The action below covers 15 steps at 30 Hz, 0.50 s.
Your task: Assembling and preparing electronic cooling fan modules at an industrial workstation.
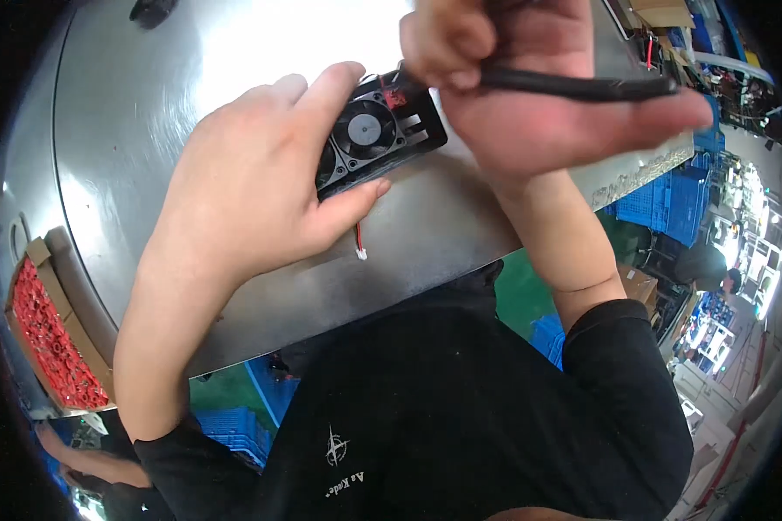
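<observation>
My left hand (243, 174) grips a black housing (436, 130) on the metal table, thumb along the near side and fingers over the far side. Inside it sits a small black fan (364, 130) with a grey hub, and part of another fan shows beside my fingers. A red piece (394, 98) lies at the fan's far corner. Below my thumb, a thin red-and-black lead ends in a white connector (361, 254). My right hand (530, 130), palm turned up and blurred, is raised above the housing's right end. Its curled fingers hold a slim black rod-like tool (573, 84); the tool's tip is hidden.
A cardboard box (58, 247) of red parts stands at the table's left edge. At the far left of the metal table (139, 113) lies a black object (152, 10). Blue crates (669, 204) are stacked at right. Another person's arm (104, 460) shows at lower left.
</observation>
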Each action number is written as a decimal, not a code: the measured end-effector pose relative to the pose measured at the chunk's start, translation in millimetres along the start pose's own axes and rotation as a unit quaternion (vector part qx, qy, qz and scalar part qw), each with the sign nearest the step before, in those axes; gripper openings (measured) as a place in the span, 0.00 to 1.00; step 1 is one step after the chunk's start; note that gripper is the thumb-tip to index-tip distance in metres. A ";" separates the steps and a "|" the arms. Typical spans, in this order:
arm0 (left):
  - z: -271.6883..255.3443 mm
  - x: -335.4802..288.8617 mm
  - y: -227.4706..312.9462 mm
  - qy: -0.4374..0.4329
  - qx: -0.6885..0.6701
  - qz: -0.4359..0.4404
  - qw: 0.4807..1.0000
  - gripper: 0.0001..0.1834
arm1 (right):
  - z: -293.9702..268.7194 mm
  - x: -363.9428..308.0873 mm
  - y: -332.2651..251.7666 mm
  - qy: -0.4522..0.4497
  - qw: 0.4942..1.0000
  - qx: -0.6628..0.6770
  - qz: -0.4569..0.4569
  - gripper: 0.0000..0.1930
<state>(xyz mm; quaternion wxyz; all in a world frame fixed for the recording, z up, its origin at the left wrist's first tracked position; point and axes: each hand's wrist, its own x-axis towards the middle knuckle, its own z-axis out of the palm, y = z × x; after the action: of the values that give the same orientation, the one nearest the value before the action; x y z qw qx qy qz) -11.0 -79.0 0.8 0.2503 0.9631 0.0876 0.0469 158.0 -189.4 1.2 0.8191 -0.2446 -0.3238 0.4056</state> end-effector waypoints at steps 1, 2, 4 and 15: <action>-1.0 0.0 0.5 0.009 -0.022 0.005 1.000 0.39 | 11.2 5.4 -9.0 0.066 0.997 0.044 0.000 0.60; -8.2 6.0 7.7 0.010 -0.022 0.006 1.000 0.39 | -2.3 13.1 -21.6 0.037 0.998 0.044 -0.012 0.57; -30.4 13.0 14.3 -0.081 0.079 0.024 0.993 0.37 | -6.1 23.2 -30.7 0.104 0.987 -0.116 -0.038 0.49; -10.6 3.3 -8.5 0.183 0.206 -0.090 0.957 0.31 | -5.2 23.2 -16.2 0.080 0.984 -0.158 -0.021 0.56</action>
<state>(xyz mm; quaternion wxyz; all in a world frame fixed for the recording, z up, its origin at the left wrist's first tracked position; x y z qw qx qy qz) -10.4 -66.0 6.0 0.0293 0.9569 0.2257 0.1805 180.8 -179.9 16.1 0.8017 -0.3957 -0.3219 0.3114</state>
